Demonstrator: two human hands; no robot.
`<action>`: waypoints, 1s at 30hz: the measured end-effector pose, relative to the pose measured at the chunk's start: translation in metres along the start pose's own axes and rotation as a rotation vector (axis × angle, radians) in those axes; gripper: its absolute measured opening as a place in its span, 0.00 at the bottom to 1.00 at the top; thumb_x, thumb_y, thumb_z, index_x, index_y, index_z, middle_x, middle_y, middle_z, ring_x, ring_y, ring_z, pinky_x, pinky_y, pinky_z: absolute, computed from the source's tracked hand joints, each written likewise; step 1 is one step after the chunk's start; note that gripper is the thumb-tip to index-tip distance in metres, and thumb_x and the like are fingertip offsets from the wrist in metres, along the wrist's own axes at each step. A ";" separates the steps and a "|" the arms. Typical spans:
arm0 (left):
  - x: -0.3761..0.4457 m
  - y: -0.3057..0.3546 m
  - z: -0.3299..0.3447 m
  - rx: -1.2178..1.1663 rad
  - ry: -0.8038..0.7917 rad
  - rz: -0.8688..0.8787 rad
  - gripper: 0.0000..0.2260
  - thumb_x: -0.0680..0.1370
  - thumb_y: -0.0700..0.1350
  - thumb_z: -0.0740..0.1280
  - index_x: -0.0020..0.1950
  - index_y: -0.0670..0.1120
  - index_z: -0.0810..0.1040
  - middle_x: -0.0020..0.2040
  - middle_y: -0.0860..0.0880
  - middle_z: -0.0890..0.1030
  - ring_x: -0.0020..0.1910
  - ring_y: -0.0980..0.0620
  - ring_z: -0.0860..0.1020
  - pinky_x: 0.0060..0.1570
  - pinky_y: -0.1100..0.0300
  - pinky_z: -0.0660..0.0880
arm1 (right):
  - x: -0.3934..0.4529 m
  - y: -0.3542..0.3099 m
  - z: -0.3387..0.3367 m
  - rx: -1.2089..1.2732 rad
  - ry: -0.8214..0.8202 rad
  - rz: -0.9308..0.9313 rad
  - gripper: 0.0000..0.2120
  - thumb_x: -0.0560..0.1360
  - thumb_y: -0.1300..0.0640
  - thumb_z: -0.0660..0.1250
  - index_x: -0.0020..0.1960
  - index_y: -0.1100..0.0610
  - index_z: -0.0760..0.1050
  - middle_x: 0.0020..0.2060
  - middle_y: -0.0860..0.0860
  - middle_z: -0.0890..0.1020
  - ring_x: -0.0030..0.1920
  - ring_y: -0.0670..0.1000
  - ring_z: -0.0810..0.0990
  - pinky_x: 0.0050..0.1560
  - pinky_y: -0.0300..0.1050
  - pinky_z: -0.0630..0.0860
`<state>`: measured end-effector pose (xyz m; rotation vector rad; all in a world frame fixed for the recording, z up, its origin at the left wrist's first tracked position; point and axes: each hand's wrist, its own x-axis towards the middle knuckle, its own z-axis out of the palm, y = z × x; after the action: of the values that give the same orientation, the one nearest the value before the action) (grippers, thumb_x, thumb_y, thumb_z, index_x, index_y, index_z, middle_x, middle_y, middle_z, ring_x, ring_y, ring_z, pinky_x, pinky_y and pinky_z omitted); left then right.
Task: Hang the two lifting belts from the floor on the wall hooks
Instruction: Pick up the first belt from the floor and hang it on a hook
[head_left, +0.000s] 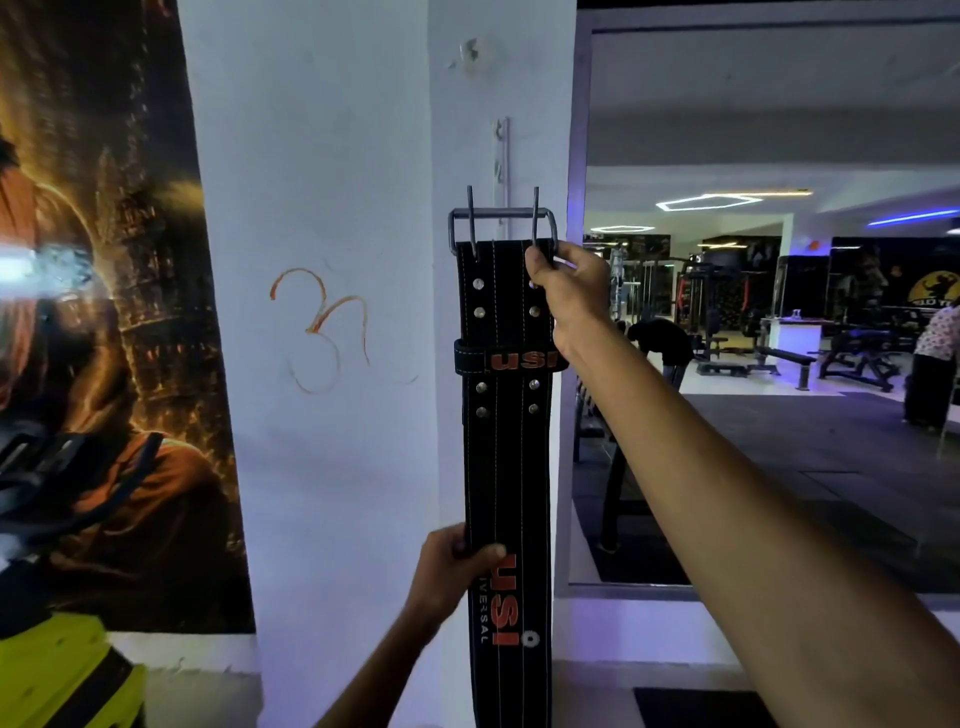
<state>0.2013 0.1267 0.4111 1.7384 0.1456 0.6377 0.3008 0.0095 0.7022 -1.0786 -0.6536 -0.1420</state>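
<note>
Step in hand: lifting one black lifting belt (506, 452) up to the white hook rail (502, 171) on the pillar (332, 364), so the buckle can catch on a hook.
Belt position: it hangs upright in front of the pillar's right face, buckle end at the top, tail running out of view at the bottom edge.
Buckle (503, 228): a steel frame with two prongs pointing up; its top bar sits just below the lower end of the rail.
Right hand (563, 283): clenched on the belt's top right corner, fingers pinching the leather and the frame's right side.
Left hand (454, 566): wrapped around the belt's left edge lower down, thumb across the face, steadying the strap.
Hooks: small and pale against the wall; their exact shape is hard to read.
Doing it well: probably raise the buckle a little higher, keep the top bar level and close to the wall, then lower it over a hook.
Risk: the loose prongs may swing and snag the rail.
Second belt: not in view.
</note>
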 end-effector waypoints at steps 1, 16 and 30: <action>-0.006 -0.007 0.002 0.014 -0.004 -0.018 0.04 0.76 0.36 0.74 0.49 0.39 0.86 0.48 0.40 0.88 0.48 0.44 0.87 0.55 0.43 0.82 | -0.001 0.000 -0.001 0.000 0.001 0.002 0.07 0.76 0.62 0.72 0.54 0.59 0.80 0.36 0.49 0.83 0.33 0.47 0.77 0.23 0.39 0.73; 0.019 -0.002 -0.013 0.088 -0.129 0.025 0.11 0.74 0.46 0.76 0.50 0.40 0.85 0.48 0.44 0.89 0.49 0.45 0.87 0.55 0.45 0.83 | -0.006 0.021 -0.016 0.024 0.007 0.012 0.12 0.76 0.62 0.72 0.58 0.64 0.79 0.37 0.49 0.83 0.35 0.47 0.78 0.23 0.38 0.75; 0.100 0.209 0.006 -0.041 0.393 0.425 0.14 0.79 0.54 0.69 0.63 0.53 0.79 0.49 0.43 0.87 0.49 0.44 0.86 0.52 0.41 0.83 | -0.012 0.040 -0.048 0.022 -0.053 -0.061 0.11 0.76 0.63 0.71 0.56 0.51 0.80 0.41 0.58 0.85 0.38 0.48 0.79 0.30 0.32 0.76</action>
<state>0.2394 0.1061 0.6392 1.5975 0.0324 1.2840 0.3278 -0.0143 0.6498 -1.0447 -0.7344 -0.1592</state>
